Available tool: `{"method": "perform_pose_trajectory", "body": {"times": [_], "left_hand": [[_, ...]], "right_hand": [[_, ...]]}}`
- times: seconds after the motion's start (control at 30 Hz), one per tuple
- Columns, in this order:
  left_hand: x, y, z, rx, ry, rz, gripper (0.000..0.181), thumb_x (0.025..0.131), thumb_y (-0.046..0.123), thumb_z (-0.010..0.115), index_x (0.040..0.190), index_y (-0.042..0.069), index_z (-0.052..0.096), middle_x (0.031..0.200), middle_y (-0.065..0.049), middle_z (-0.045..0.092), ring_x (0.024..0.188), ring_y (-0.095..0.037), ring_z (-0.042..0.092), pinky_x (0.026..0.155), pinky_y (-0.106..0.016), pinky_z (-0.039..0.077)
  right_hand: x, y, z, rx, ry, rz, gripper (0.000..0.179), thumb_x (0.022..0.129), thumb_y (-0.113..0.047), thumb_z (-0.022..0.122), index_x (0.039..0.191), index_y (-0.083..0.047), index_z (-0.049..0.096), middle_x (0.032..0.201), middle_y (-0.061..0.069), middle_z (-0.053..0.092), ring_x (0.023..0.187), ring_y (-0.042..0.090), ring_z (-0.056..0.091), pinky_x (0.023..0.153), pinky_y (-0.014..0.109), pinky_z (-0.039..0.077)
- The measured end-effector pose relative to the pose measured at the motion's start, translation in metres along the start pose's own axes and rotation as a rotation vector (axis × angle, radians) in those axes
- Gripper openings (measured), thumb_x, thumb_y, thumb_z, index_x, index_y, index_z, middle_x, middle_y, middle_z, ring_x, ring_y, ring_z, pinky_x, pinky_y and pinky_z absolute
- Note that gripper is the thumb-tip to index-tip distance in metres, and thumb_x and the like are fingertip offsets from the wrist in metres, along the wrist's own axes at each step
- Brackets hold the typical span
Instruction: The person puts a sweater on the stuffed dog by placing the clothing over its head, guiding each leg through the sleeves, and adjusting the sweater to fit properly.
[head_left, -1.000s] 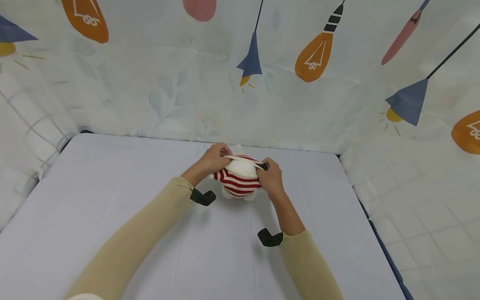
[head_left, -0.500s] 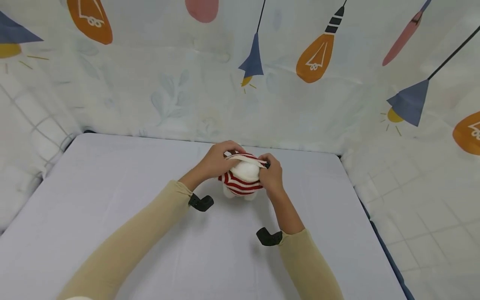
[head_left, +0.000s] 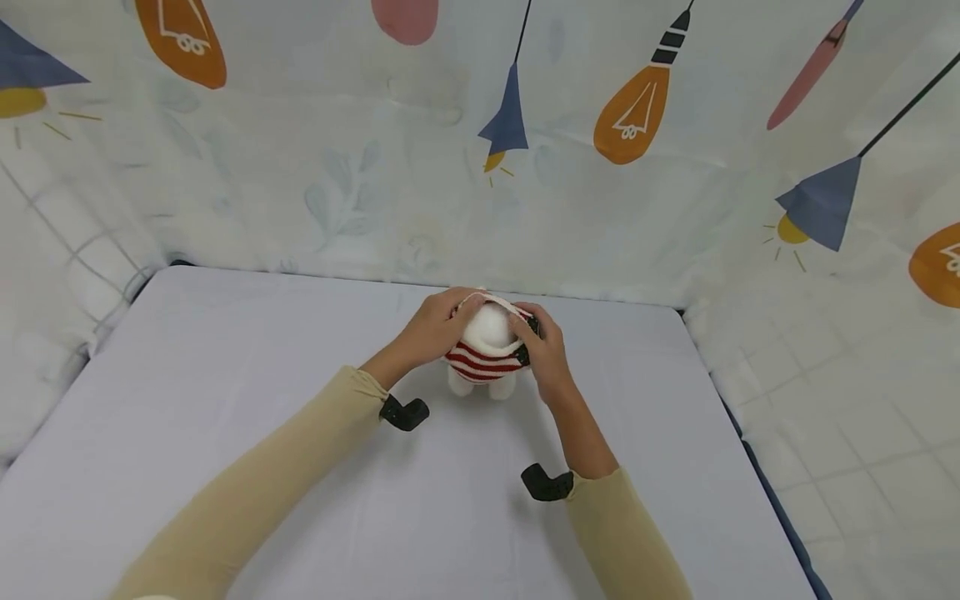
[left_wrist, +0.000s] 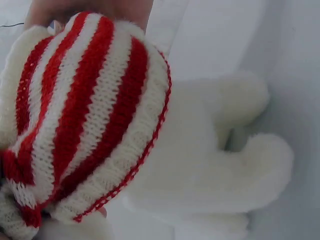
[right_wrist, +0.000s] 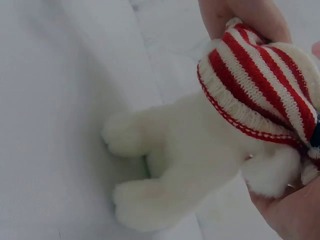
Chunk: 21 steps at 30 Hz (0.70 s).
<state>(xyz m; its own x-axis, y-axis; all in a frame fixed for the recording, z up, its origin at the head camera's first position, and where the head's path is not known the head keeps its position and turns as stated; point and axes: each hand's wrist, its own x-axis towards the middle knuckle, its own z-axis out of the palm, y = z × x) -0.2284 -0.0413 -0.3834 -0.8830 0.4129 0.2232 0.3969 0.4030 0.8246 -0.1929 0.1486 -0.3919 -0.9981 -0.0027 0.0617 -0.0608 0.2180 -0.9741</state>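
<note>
A white plush toy (head_left: 491, 325) stands with its stubby legs on the table, wearing a red-and-white striped knit sweater (head_left: 480, 365). My left hand (head_left: 437, 325) grips the sweater and toy from the left, thumb along the neck opening. On the other side my right hand (head_left: 547, 354) pinches the sweater's edge beside a dark patch (head_left: 522, 356). In the left wrist view the ribbed, red-trimmed hem of the sweater (left_wrist: 95, 115) lies around the upper body, leaving the plush body (left_wrist: 175, 150) bare below. Some fingertips are hidden behind the knit.
A white-covered table (head_left: 315, 483) spreads around the toy, its far edge close behind. A printed curtain (head_left: 420, 167) with lamps and bulbs hangs at the back and sides. Black wrist cameras stick out from the left sleeve (head_left: 300, 467) and right sleeve (head_left: 622, 525).
My left hand has shifted right and closer to the toy. The right thumb has come over the sweater's opening, which now sits wider around the white plush, and more of the legs shows.
</note>
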Motion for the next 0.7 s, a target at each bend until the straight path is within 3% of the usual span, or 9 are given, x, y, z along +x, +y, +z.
{"method": "perform_pose_trajectory", "body": {"times": [0.1, 0.2, 0.4, 0.5, 0.6, 0.7], "left_hand": [[0.001, 0.001, 0.003, 0.051, 0.04, 0.002, 0.043, 0.096, 0.045, 0.035, 0.125, 0.021, 0.055, 0.127, -0.001, 0.056, 0.113, -0.018, 0.055, 0.088, -0.039, 0.048], [0.002, 0.003, 0.006, 0.074, 0.065, -0.015, 0.041, 0.096, 0.042, 0.036, 0.124, 0.019, 0.055, 0.124, -0.003, 0.058, 0.111, -0.019, 0.056, 0.087, -0.039, 0.049], [0.001, -0.001, 0.009, 0.032, 0.133, -0.108, 0.032, 0.096, 0.032, 0.043, 0.119, 0.018, 0.06, 0.117, -0.006, 0.062, 0.105, -0.022, 0.059, 0.083, -0.04, 0.051], [0.001, -0.003, 0.009, 0.02, 0.158, -0.137, 0.029, 0.095, 0.031, 0.045, 0.114, 0.018, 0.063, 0.114, -0.006, 0.064, 0.103, -0.022, 0.06, 0.081, -0.04, 0.051], [0.0, -0.006, 0.008, -0.008, 0.143, -0.188, 0.03, 0.095, 0.036, 0.045, 0.111, 0.02, 0.063, 0.112, -0.005, 0.064, 0.101, -0.021, 0.06, 0.08, -0.039, 0.051], [-0.002, -0.007, 0.005, -0.015, 0.056, -0.312, 0.043, 0.092, 0.05, 0.041, 0.116, 0.019, 0.059, 0.114, -0.005, 0.062, 0.1, -0.021, 0.059, 0.078, -0.038, 0.05]], "right_hand": [[0.001, 0.002, 0.002, -0.053, 0.023, -0.044, 0.038, 0.089, -0.051, 0.048, 0.118, -0.027, 0.055, 0.12, -0.001, 0.055, 0.107, 0.017, 0.052, 0.088, 0.039, 0.046], [0.002, 0.004, 0.005, -0.104, 0.087, -0.054, 0.039, 0.088, -0.052, 0.048, 0.116, -0.027, 0.058, 0.119, -0.003, 0.057, 0.107, 0.015, 0.053, 0.089, 0.039, 0.046], [0.003, 0.002, 0.011, -0.115, 0.167, 0.079, 0.033, 0.089, -0.046, 0.051, 0.11, -0.022, 0.062, 0.115, -0.002, 0.059, 0.109, 0.015, 0.051, 0.092, 0.041, 0.044], [0.002, 0.0, 0.014, -0.18, 0.176, 0.113, 0.034, 0.09, -0.046, 0.049, 0.111, -0.023, 0.062, 0.117, -0.001, 0.06, 0.111, 0.017, 0.052, 0.094, 0.042, 0.043], [0.0, 0.0, 0.014, -0.321, 0.164, 0.093, 0.038, 0.092, -0.047, 0.044, 0.114, -0.021, 0.062, 0.117, 0.003, 0.061, 0.111, 0.02, 0.055, 0.093, 0.043, 0.045], [-0.004, 0.001, 0.013, -0.472, 0.154, 0.071, 0.042, 0.094, -0.046, 0.04, 0.116, -0.017, 0.061, 0.115, 0.005, 0.063, 0.107, 0.022, 0.058, 0.087, 0.043, 0.048]]}}
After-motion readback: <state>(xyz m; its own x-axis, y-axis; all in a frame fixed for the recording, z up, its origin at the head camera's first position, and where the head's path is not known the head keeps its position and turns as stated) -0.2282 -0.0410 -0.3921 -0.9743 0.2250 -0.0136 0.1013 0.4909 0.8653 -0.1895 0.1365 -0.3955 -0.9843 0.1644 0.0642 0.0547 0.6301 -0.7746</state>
